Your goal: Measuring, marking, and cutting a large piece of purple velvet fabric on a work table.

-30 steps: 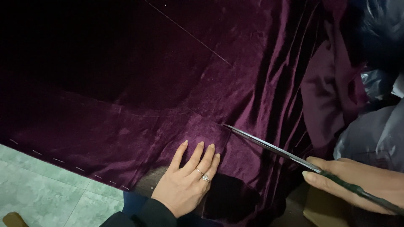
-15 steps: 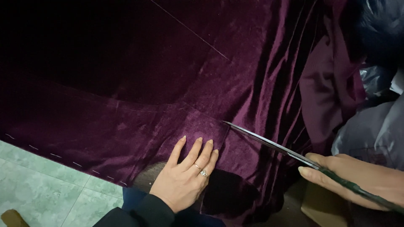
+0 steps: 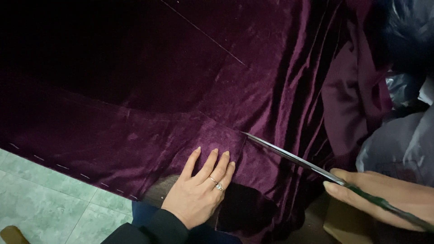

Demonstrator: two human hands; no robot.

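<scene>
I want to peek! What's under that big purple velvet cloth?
Mostly hidden. The dark purple velvet cloth covers its support; only a brownish edge peeks out beside the left hand, with pale green floor tiles below.

Dim light falls from the lower right, raising a sheen on the purple velvet cloth (image 3: pixel 271 81) folds while its upper left sinks into near-black shadow; the pale green floor tiles (image 3: pixel 40 194) show soft and grainy

L hand (image 3: pixel 197 199) flat, R hand (image 3: pixel 384 196) clenched
</scene>
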